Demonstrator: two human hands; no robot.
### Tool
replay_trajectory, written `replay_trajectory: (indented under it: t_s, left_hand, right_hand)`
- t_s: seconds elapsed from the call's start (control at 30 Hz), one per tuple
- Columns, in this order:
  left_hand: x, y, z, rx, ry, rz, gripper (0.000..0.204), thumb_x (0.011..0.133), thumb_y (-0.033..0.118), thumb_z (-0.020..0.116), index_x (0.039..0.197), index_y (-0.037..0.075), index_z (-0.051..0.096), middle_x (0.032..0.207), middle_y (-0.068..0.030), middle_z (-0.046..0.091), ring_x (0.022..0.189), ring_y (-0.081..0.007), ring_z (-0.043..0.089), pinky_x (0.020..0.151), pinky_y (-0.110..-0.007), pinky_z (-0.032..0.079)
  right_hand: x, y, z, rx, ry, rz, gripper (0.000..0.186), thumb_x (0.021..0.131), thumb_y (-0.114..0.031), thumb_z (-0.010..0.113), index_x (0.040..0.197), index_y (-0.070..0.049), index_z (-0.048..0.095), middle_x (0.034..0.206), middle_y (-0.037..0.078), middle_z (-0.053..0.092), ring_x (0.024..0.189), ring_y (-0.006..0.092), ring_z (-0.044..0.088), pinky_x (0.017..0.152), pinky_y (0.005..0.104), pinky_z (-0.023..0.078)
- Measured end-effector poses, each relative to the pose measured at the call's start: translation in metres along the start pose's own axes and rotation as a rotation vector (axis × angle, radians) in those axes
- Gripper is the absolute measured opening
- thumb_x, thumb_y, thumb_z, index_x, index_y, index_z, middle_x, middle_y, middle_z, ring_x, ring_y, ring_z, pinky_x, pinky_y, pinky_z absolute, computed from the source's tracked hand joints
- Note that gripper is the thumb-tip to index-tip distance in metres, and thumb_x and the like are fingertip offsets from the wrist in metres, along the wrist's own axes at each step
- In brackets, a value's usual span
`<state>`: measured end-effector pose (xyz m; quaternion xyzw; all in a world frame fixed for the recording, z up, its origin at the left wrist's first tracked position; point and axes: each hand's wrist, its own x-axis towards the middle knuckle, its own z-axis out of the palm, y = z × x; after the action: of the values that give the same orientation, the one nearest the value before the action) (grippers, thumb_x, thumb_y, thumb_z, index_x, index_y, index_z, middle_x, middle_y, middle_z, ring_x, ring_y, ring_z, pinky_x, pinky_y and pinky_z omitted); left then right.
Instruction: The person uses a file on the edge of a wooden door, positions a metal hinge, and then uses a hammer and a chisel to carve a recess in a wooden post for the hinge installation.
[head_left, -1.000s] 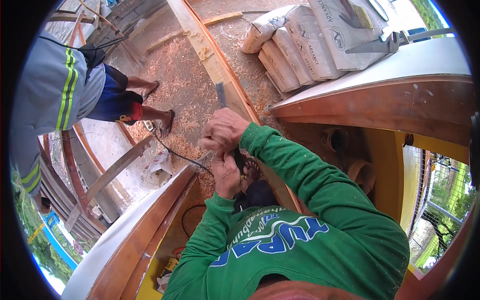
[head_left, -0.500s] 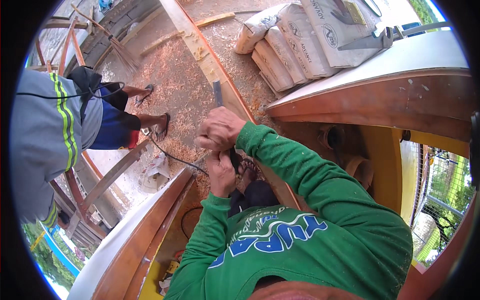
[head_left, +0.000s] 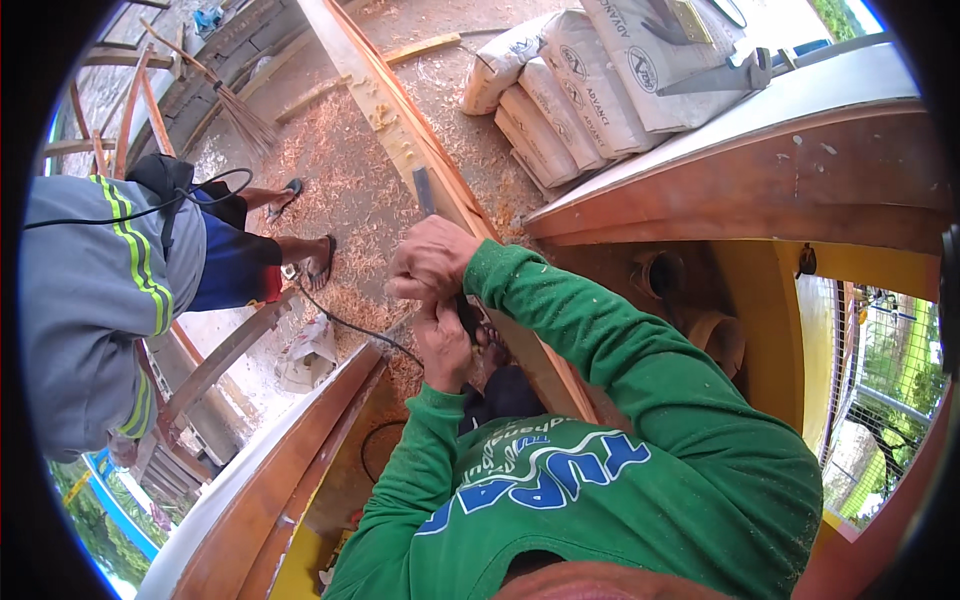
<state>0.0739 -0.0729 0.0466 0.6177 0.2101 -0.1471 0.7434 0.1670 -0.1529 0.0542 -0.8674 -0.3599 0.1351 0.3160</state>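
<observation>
Both my hands are closed round a chisel (head_left: 424, 190), whose flat grey blade points away from me over a long wooden plank (head_left: 440, 170). My right hand (head_left: 434, 258) wraps the tool just behind the blade. Tucked against it from below, my left hand (head_left: 442, 343) grips farther back, and part of a dark handle shows beside it. My fingers hide most of the tool's middle. Curled wood shavings (head_left: 385, 118) lie on the plank beyond the blade. The plank runs from the far upper left down to near my body.
A person in a grey shirt (head_left: 80, 290) stands at left, a black cable (head_left: 350, 320) running nearby. Stacked paper sacks (head_left: 590, 90) lie at upper right, with a handsaw (head_left: 715, 78) beside them. Brown-edged boards (head_left: 740, 185) flank me. Shavings cover the floor (head_left: 330, 150); a broom (head_left: 240, 115) leans behind.
The blade has shifted slightly down and left in the picture, with both hands keeping their hold. More of the plank's right edge shows. The other person's arm has swung lower and right.
</observation>
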Motion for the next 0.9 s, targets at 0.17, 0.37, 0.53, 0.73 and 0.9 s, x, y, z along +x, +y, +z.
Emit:
replay_trajectory:
  t_s: [0.17,0.37,0.53,0.73,0.9]
  left_hand:
    - [0.007,0.019,0.001,0.523,-0.153,0.692,0.027,0.087,0.022,0.032,0.085,0.001,0.049,0.054,-0.0039,0.048,0.038,-0.0097,0.043,0.033,-0.023,0.032]
    - [0.023,0.033,-0.004,0.437,-0.201,0.198,0.018,0.07,0.01,0.046,0.085,0.0,0.049,0.064,-0.0104,0.05,0.062,-0.0244,0.048,0.055,-0.034,0.037]
    - [-0.008,0.015,-0.023,0.681,-0.082,0.576,0.016,0.071,0.007,0.049,0.086,0.0,0.047,0.064,-0.0104,0.052,0.052,-0.0211,0.051,0.043,-0.029,0.04]
    - [-0.021,-0.002,-0.039,-0.074,-0.141,-0.061,0.02,0.088,0.02,0.035,0.087,0.004,0.047,0.054,-0.0041,0.047,0.039,-0.0105,0.043,0.036,-0.022,0.032]
    - [-0.011,0.008,-0.035,-0.076,-0.129,-0.216,0.021,0.088,0.019,0.034,0.084,0.003,0.048,0.056,-0.0037,0.048,0.04,-0.0097,0.042,0.037,-0.022,0.033]
  right_hand:
    - [0.018,0.009,-0.008,0.065,0.156,0.054,0.046,0.072,-0.045,0.042,0.051,-0.005,0.049,0.05,0.014,0.047,0.047,0.0316,0.046,0.047,0.0399,0.038]
    - [0.034,0.014,-0.022,0.025,0.177,0.179,0.041,0.071,-0.043,0.045,0.054,-0.006,0.053,0.051,0.016,0.047,0.046,0.0298,0.045,0.049,0.039,0.039]
    - [0.015,-0.015,0.001,0.051,0.022,0.049,0.036,0.07,-0.036,0.046,0.05,-0.006,0.052,0.051,0.015,0.049,0.05,0.033,0.049,0.049,0.0412,0.039]
    - [0.009,-0.016,0.033,0.013,0.116,0.025,0.031,0.067,-0.031,0.046,0.05,-0.006,0.052,0.051,0.016,0.049,0.052,0.0349,0.05,0.049,0.0418,0.038]
    - [0.018,-0.015,0.021,0.019,0.028,0.04,0.03,0.067,-0.031,0.045,0.051,-0.006,0.051,0.052,0.016,0.049,0.052,0.0355,0.049,0.049,0.0421,0.038]
